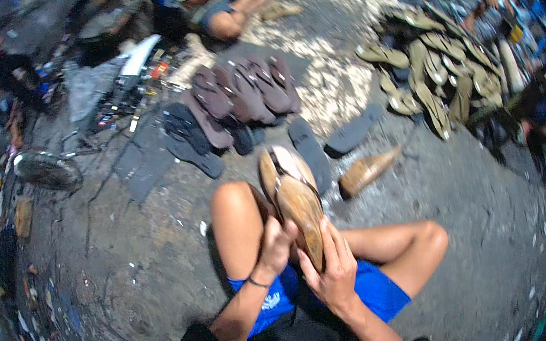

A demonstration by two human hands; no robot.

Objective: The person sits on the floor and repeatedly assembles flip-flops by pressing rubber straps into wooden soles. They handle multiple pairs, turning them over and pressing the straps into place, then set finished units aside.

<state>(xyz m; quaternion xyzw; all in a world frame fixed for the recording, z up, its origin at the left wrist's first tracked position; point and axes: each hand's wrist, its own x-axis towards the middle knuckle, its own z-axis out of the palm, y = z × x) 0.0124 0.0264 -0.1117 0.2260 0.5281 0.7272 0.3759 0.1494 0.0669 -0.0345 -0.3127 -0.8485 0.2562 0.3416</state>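
Note:
Between my knees a wooden shoe last (305,218) points away from me, with a sandal's dark strap (279,180) across it and a pale patch near its toe. My right hand (333,276) is closed round the narrow heel end, fingers along its right side. My left hand (277,246) presses in at the left side of the last, fingers curled and slightly blurred. What its fingertips pinch there is hidden. Just beyond, to the right, a second wooden last (368,172) lies on the ground near two grey-blue soles (355,131).
Brown sandals (247,93) stand in a row ahead, with dark sandals (189,140) at their left. An olive sandal pile (445,70) lies right, beside pale scraps (338,83). A dark flat sheet (145,165) and a round metallic object (47,169) lie left. People sit beyond.

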